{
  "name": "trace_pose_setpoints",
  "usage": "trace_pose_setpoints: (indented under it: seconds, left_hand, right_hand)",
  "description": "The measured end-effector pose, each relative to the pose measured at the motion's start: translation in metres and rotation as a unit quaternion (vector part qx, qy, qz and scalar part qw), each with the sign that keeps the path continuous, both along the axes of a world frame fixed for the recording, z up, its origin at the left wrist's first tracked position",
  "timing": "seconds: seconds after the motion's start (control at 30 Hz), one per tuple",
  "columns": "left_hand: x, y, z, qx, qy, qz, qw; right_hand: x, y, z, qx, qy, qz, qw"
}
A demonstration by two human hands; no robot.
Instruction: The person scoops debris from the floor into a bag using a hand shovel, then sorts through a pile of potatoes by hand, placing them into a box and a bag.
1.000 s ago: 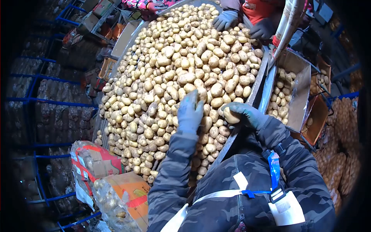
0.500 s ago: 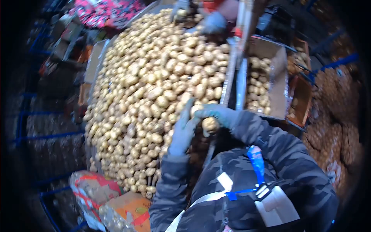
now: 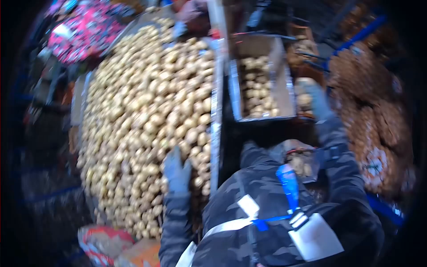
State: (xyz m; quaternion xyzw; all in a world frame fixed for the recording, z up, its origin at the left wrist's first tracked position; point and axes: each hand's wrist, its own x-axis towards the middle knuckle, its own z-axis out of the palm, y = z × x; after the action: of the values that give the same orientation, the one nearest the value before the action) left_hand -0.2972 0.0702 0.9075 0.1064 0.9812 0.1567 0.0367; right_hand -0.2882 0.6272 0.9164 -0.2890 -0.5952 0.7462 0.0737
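Note:
Gloved and with fingers spread, my left hand (image 3: 177, 172) rests on the near right part of a large heap of potatoes (image 3: 147, 120); I see nothing held in it. My right hand (image 3: 316, 100), also gloved and smeared by motion, is out to the right beside a cardboard box. Its fingers curve around a pale potato (image 3: 304, 100), whose outline is blurred. Just left of that hand stands an open box (image 3: 282, 75) partly filled with potatoes.
A metal rail (image 3: 216, 115) edges the heap's right side. Brown net sacks (image 3: 373, 115) are stacked at far right. An open bag (image 3: 300, 162) with potatoes stands near my body. Red and orange bags (image 3: 106, 244) lie at lower left. Another person (image 3: 193, 15) is at the far end.
My right hand has swung from the heap to the boxes on the right. My left hand has separated from it and lies on the potatoes. The view has shifted right.

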Motion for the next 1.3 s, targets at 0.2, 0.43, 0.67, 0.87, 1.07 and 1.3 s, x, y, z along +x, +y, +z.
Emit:
trace_pose_setpoints:
  seconds: [0.2, 0.43, 0.67, 0.87, 1.07, 1.3]
  left_hand:
    - [-0.027, -0.012, 0.018, 0.395, -0.200, 0.214, 0.871]
    - [-0.002, -0.036, 0.032, 0.810, -0.256, 0.212, 0.483]
    - [0.002, -0.009, 0.071, 0.548, -0.199, 0.266, 0.768]
    - [-0.007, -0.026, 0.083, 0.410, -0.128, 0.236, 0.872]
    - [-0.083, -0.062, 0.075, 0.114, 0.088, 0.228, 0.963]
    - [-0.211, -0.051, -0.001, -0.016, 0.024, 0.177, 0.984]
  right_hand:
    - [0.010, 0.151, -0.069, 0.192, -0.128, -0.068, 0.971]
    - [-0.071, -0.215, 0.053, -0.112, -0.049, 0.430, 0.895]
    - [-0.080, -0.392, 0.013, -0.171, 0.004, 0.624, 0.762]
    - [-0.104, -0.388, 0.020, -0.202, -0.102, 0.665, 0.712]
    - [-0.140, -0.380, 0.021, -0.094, -0.043, 0.673, 0.732]
    - [-0.201, -0.366, 0.022, -0.098, -0.040, 0.634, 0.766]
